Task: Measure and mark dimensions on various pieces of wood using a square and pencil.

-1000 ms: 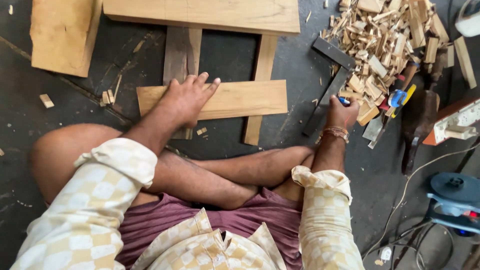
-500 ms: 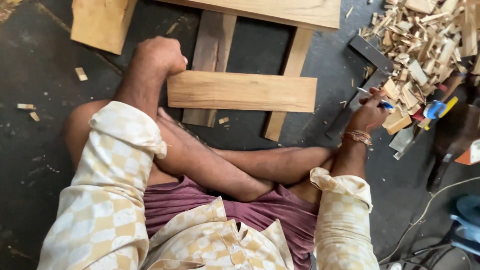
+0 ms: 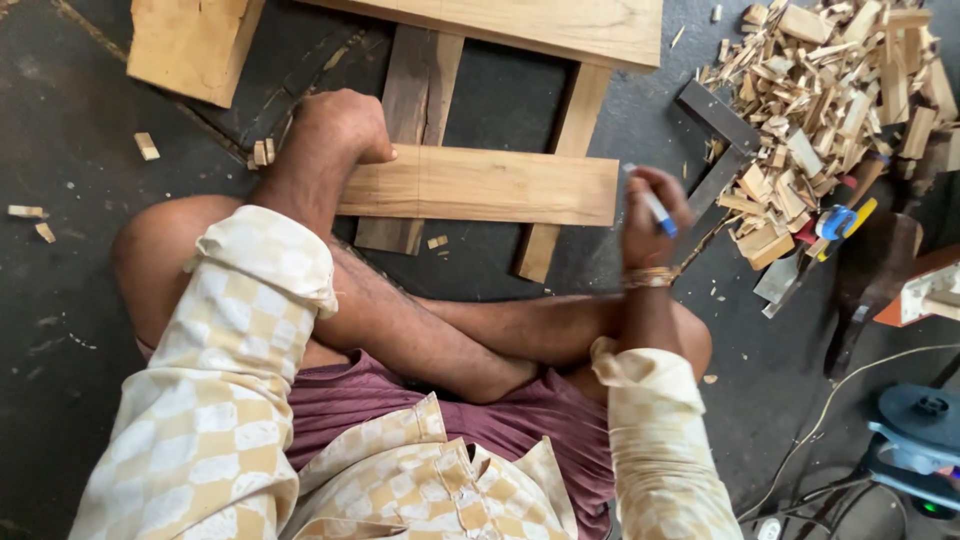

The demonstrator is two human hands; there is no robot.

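I sit cross-legged on a dark floor. A short pale wooden board (image 3: 490, 186) lies crosswise over two dark wooden strips (image 3: 415, 100) in front of me. My left hand (image 3: 342, 122) is closed in a fist and rests on the board's left end. My right hand (image 3: 652, 215) is raised just off the board's right end and holds a pen (image 3: 655, 208) with a blue cap, its tip pointing up and left. A metal try square (image 3: 718, 150) lies on the floor right behind that hand.
A heap of wood offcuts (image 3: 835, 90) covers the upper right. Hand tools with dark handles (image 3: 865, 270) lie below it. A large plank (image 3: 540, 25) spans the top, a thick wood block (image 3: 190, 45) sits upper left. A blue power tool (image 3: 915, 430) and cable occupy the lower right.
My right hand has lifted from beside the try square, bringing the pen up toward the board's right end. My left hand went from flat on the board to a fist at its left end.
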